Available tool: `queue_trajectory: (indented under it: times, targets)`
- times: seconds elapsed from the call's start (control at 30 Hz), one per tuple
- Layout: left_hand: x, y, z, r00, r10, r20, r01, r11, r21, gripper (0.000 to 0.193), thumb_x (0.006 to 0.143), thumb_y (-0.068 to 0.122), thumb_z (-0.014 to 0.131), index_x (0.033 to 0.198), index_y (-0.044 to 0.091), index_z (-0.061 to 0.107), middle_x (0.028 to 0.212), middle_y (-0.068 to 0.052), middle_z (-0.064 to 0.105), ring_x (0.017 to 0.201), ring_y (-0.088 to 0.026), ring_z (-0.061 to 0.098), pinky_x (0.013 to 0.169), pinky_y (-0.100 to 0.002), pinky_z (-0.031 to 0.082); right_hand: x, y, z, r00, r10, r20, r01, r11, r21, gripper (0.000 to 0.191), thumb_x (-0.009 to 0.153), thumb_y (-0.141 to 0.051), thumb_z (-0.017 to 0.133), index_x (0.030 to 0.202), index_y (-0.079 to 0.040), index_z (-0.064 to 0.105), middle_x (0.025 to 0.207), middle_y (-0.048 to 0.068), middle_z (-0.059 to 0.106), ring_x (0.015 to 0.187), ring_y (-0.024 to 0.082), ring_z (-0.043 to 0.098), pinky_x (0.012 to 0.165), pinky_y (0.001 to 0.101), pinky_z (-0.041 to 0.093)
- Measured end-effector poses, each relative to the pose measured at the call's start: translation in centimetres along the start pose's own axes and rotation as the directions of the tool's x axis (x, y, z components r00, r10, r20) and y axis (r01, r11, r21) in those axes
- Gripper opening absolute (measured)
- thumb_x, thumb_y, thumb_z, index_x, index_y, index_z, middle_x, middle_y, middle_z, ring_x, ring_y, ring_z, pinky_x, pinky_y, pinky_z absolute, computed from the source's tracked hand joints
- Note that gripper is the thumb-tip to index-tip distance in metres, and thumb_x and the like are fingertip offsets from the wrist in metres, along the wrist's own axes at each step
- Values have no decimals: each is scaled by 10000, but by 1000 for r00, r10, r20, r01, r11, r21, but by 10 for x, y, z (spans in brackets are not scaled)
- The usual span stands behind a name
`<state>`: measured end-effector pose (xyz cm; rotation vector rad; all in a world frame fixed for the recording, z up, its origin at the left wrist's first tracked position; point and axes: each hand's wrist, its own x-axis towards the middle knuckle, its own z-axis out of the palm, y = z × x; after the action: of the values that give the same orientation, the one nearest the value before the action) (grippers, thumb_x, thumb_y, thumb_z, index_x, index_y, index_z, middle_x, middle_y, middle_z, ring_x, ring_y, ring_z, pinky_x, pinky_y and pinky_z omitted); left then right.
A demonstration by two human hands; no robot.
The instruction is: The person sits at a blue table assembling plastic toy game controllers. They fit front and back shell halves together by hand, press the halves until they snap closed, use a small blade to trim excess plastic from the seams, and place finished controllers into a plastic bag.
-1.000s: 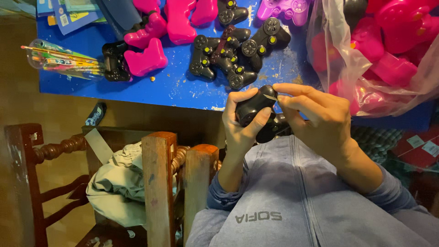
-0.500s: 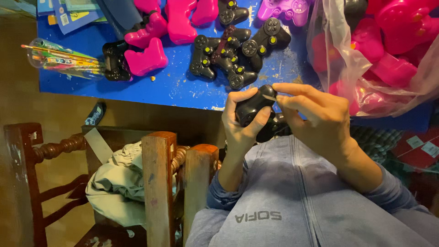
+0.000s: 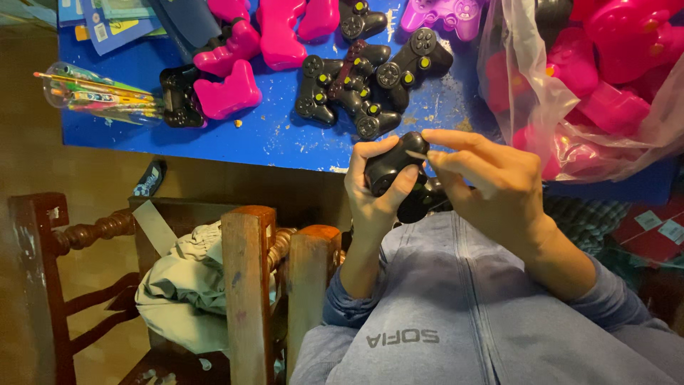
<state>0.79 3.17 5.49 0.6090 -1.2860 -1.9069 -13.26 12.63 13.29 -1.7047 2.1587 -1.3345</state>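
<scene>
At the far left a wooden chair (image 3: 242,285) holds a crumpled pale cloth (image 3: 182,285). Above it, on the blue table (image 3: 285,142), lie a clear packet of coloured sticks (image 3: 92,96), pink shells (image 3: 228,93) and a heap of black gamepads (image 3: 363,85). Just below the table edge, the left hand (image 3: 374,192) wraps its fingers around a black gamepad (image 3: 392,175). The right hand (image 3: 491,185) pinches a small pale piece (image 3: 415,153) against the pad's top between thumb and forefinger. A clear bag of pink parts (image 3: 591,85) sits at the right.
</scene>
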Motion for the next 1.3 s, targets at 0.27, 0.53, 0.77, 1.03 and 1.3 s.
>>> queue_trajectory:
  times: [0.27, 0.53, 0.77, 1.03, 1.3]
  targets:
    - [0, 1, -1, 1000, -9, 5, 9, 999, -39, 373, 936, 55, 770, 1252, 7, 578, 1160, -125, 713, 1021, -159, 704, 909, -285, 593, -1, 2, 0, 1000, -27, -1, 27, 999, -42, 84, 907, 34, 765, 936, -3, 695, 1187, 86, 751, 775, 211, 722, 652, 295, 547]
    - [0, 0, -1, 1000, -14, -2, 14, 997, -75, 376, 932, 44, 772, 1250, 8, 575, 1159, -143, 710, 1021, -168, 709, 925, -301, 601, 0, 2, 0, 999, -38, 10, 39, 998, -57, 99, 879, 20, 773, 890, -12, 680, 1162, 103, 758, 769, 211, 724, 641, 300, 546]
    - [0, -2, -2, 1000, 14, 20, -13, 1000, -26, 371, 942, 51, 774, 1254, 6, 579, 1181, -149, 706, 1042, -168, 709, 934, -295, 598, -2, 4, 2, 1000, 6, -15, -6, 1000, -7, 90, 929, 38, 752, 939, -4, 673, 1161, 93, 760, 785, 194, 727, 673, 285, 567]
    - [-1, -1, -4, 999, 14, 36, -13, 1000, -10, 367, 946, 55, 770, 1254, 6, 577, 1165, -160, 710, 1021, -173, 713, 900, -296, 605, -2, 6, 0, 999, -29, -13, 28, 999, -37, 93, 923, 48, 753, 947, 0, 677, 1150, 79, 768, 797, 201, 723, 689, 296, 565]
    - [0, 0, -1, 999, -1, 38, 4, 996, -94, 369, 944, 46, 770, 1249, 10, 566, 1177, -156, 696, 1034, -187, 713, 912, -308, 607, -1, 6, -1, 999, -40, -16, 40, 999, -10, 99, 950, 49, 738, 963, -16, 664, 1186, 69, 751, 872, 207, 742, 685, 263, 572]
